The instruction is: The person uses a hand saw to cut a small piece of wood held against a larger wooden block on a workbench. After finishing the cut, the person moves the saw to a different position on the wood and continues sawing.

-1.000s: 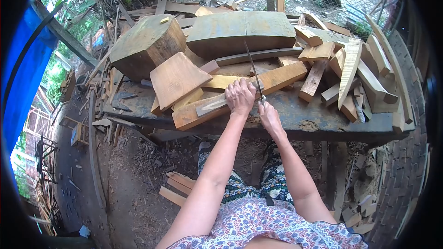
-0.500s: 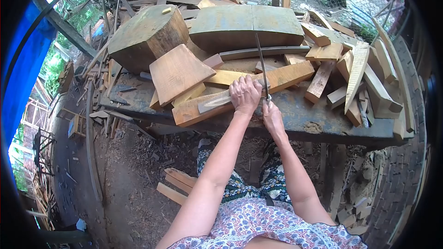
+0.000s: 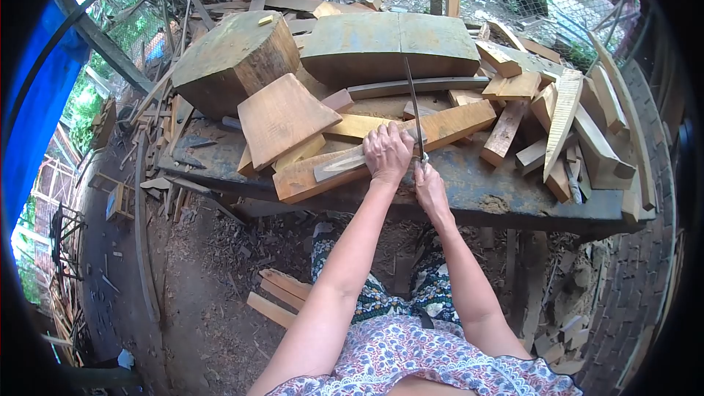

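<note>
My left hand [image 3: 389, 152] is closed over a narrow wooden strip [image 3: 341, 166], pressing it down on a thick wooden beam [image 3: 458, 123]. The beam lies slantwise across the workbench near its front edge. My right hand [image 3: 431, 189] is wrapped around the handle of a handsaw, just right of my left hand. Its long thin blade [image 3: 414, 95] points away from me and crosses over the beam beside the strip's right end. The blade's teeth are too small to make out, and my fingers hide most of the handle.
A trapezoid wooden block [image 3: 282, 117] leans at the left of the workbench [image 3: 469, 183]. Two large timber blocks, a left one [image 3: 220, 48] and a long one [image 3: 389, 37], stand behind. Several offcuts [image 3: 565, 121] are piled at the right. Wood scraps [image 3: 271, 308] lie on the ground.
The view has shifted very slightly. Both hands keep their grips, and the saw blade stays beside the strip's right end with hardly any visible movement.
</note>
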A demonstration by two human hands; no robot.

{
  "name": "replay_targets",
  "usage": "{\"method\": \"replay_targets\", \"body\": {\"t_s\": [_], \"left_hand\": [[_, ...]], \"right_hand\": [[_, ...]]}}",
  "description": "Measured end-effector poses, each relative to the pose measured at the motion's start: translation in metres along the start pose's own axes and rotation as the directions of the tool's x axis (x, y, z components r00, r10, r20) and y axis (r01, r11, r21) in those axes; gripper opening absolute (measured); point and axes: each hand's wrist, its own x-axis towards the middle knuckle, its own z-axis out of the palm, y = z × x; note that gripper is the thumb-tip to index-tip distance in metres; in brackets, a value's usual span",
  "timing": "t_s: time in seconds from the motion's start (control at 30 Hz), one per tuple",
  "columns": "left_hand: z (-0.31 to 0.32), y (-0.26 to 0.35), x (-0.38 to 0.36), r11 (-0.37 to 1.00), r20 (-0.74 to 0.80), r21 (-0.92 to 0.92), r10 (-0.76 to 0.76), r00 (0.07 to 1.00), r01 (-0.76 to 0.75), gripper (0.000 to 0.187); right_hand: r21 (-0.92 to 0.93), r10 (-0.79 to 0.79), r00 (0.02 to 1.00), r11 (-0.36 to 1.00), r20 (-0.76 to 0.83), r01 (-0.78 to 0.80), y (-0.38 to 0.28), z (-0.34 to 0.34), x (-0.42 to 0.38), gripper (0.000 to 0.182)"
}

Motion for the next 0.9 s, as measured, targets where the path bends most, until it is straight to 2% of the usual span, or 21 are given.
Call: {"method": "replay_targets", "body": {"t_s": [0.13,0.33,0.53,0.67,0.9], "left_hand": [[0.001,0.0,-0.001,1.0,0.007,-0.01,-0.003,1.0,0.003,0.029],[0.0,0.0,-0.001,1.0,0.015,-0.012,-0.001,1.0,0.001,0.03],[0.0,0.0,-0.003,1.0,0.033,-0.005,0.005,0.999,-0.005,0.028],[0.0,0.0,0.0,1.0,-0.011,0.009,0.017,1.0,-0.017,0.028],[0.002,0.0,0.001,1.0,-0.022,0.016,0.02,1.0,-0.02,0.029]], "right_hand": [[-0.016,-0.016,1.0,1.0,-0.003,0.016,0.004,0.0,0.001,0.038],[0.063,0.043,0.999,0.997,0.024,-0.044,0.005,0.001,0.0,0.038],[0.11,0.015,1.0,0.994,-0.001,-0.015,0.01,0.003,-0.002,0.036],[0.135,0.009,1.0,0.991,0.016,-0.011,0.011,0.005,0.001,0.035],[0.057,0.017,1.0,0.998,-0.011,-0.016,0.007,0.005,0.002,0.034]]}}
